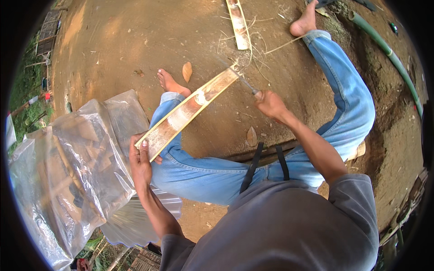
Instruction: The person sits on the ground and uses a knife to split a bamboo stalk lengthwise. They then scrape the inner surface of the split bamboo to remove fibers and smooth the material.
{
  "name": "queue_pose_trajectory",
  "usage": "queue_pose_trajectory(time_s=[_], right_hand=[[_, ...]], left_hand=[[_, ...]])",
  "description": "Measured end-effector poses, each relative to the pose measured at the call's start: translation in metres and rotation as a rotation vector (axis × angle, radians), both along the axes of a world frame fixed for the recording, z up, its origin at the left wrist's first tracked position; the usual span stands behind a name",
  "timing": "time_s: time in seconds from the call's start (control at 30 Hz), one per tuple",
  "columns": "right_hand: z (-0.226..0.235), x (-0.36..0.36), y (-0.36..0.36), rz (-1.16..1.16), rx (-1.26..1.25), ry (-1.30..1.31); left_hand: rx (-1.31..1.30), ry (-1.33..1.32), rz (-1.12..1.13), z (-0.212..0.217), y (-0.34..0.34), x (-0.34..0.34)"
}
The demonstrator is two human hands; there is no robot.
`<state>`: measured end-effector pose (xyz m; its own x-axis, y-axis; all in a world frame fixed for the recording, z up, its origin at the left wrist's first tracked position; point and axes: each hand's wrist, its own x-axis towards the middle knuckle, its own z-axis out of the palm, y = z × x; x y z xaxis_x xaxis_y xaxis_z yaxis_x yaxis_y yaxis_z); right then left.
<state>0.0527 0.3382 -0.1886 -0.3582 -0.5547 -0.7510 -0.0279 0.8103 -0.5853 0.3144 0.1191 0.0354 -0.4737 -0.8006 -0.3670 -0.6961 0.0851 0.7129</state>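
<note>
Seated, the person braces a split bamboo slat across the left knee — left hand clamping its near end, right hand closed on a knife at the frayed far end, steadying the cut.

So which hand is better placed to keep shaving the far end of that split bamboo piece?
The right hand, probably. It grips the knife, whose blade meets the far end of the split bamboo piece. The left hand grips the near end against the knee, steadying it.
</note>
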Motion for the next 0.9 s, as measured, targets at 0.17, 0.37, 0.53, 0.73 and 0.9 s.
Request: queue_pose_trajectory(time_s=[0.17,0.37,0.53,0.73,0.9], right_hand=[[0.054,0.060,0.010,0.214,-0.500,0.101],[0.036,0.051,0.004,0.162,-0.271,-0.018],[0.028,0.063,0.011,0.227,-0.447,0.173],[0.009,0.039,0.000,0.099,-0.224,0.027],[-0.008,0.035,0.002,0.185,-0.269,0.178]], left_hand=[[-0.033,0.019,0.016,-0.008,0.018,0.004],[-0.089,0.019,0.020,-0.007,0.034,-0.002],[-0.054,0.039,0.057,-0.010,0.034,0.005],[-0.071,0.015,0.020,-0.013,0.032,0.005],[-0.064,0.015,0.062,-0.011,0.034,0.010]])
